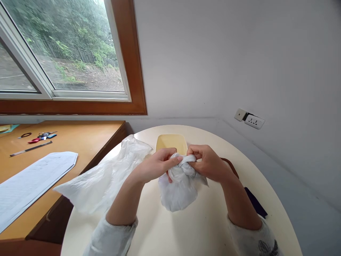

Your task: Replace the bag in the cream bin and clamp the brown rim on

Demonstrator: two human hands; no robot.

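A white plastic bag (178, 195) with a thick knot at its top is held up over the round table. My left hand (160, 164) is closed on the left side of the knot, thumb pressed on top. On the other side, the fingers of my right hand (209, 161) pinch the twisted plastic. The bag's lower part hangs loosely below the knot, and what it contains, if anything, cannot be made out. Just behind my hands stands a pale yellow plastic container (172, 141), its front partly hidden by them.
Another white plastic bag (106, 177) lies spread on the left of the cream round table (202, 227). By my right forearm are a dark flat item (256, 203) and a brown curved strap (231, 166). A wooden desk (87, 137) at left holds papers (39, 177), a pen (30, 148) and keys (44, 136).
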